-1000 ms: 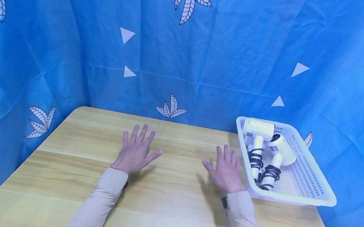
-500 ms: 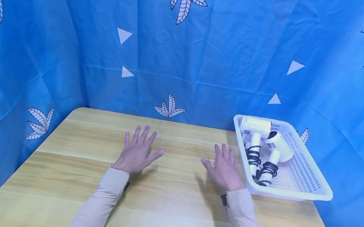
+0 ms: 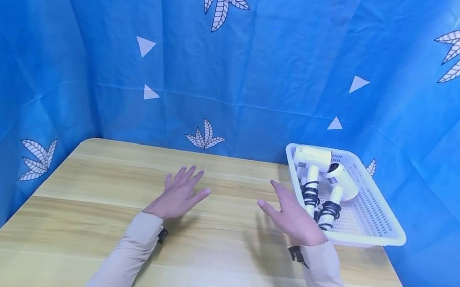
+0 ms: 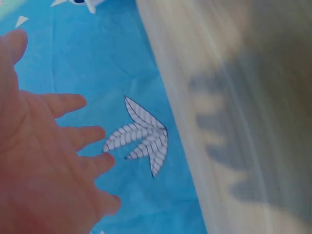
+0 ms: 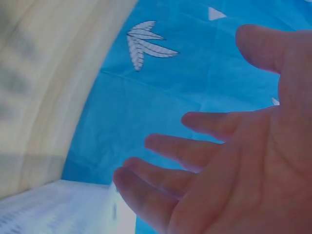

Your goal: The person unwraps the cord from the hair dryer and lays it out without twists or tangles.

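Note:
My left hand (image 3: 175, 199) is held over the left middle of the wooden table (image 3: 209, 263), fingers spread and nothing in it. In the left wrist view its palm (image 4: 44, 161) shows bare, with the hand's shadow on the wood. My right hand (image 3: 293, 218) is just left of a white plastic basket (image 3: 383, 241), turned partly on its side, thumb apart from straight fingers. It overlaps the basket's near left corner in the head view. Two white things that look like hair dryers (image 3: 345, 184) lie in the basket, black cords (image 3: 310, 192) wound round their handles.
A blue curtain (image 3: 289, 72) printed with white leaves and triangles hangs behind the table and along both sides. The basket stands at the table's back right, near the right edge. Dark wrist straps (image 3: 297, 254) show at both cuffs.
My right hand has turned from palm down onto its side, its wrist shifting slightly right. The left hand has tilted a little. The head view has swung slightly right.

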`<state>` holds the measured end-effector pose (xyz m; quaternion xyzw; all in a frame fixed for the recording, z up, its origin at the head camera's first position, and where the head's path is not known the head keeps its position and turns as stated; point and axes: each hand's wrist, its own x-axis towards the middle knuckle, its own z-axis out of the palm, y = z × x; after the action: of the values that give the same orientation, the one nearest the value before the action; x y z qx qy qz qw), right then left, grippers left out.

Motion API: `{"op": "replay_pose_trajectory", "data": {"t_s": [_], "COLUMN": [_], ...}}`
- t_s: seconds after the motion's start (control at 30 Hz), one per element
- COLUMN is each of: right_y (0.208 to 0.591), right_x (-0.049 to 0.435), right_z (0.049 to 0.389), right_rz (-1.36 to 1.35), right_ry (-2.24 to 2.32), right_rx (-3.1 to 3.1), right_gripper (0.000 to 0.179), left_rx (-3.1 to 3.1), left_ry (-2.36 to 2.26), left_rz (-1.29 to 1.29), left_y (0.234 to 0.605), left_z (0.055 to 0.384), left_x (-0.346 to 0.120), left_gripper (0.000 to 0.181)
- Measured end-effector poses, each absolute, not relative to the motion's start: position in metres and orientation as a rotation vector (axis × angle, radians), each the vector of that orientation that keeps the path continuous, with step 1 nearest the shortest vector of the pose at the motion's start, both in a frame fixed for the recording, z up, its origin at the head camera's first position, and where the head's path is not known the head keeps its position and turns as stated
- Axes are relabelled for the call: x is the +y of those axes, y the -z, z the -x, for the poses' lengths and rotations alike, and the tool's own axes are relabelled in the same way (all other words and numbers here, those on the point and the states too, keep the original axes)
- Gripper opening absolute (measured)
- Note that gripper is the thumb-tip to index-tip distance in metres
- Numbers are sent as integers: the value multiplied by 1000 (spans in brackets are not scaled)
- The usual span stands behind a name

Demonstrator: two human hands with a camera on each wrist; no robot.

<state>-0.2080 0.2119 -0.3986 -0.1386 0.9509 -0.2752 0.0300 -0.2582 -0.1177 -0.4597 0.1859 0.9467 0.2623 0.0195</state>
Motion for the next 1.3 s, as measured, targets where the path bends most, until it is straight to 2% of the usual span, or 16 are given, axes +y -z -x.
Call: {"op": "replay_pose_trajectory", "data": {"t_s": [0.3,0.7,0.97,1.3], "right_y": [377,383,399,413], "right_x": [262,318,331,321], "right_z": [207,214,215,217], "right_rz": [382,224,97,-18], "right_ry": [915,860,891,1043], "right_rx": [2953,2947,2870,2850], "right_gripper": [80,69,63,45], "left_rx": [2814,2560,2494,2442], "left_ry": [-894,-1187,-1348,-1485], "left_rz": [-645,-741,-809,-709], "left_y": [446,417,409,409], "left_z": [279,312,339,366], "left_x": [-86,-28,16,59], "left_gripper": [84,78,69,61]}}
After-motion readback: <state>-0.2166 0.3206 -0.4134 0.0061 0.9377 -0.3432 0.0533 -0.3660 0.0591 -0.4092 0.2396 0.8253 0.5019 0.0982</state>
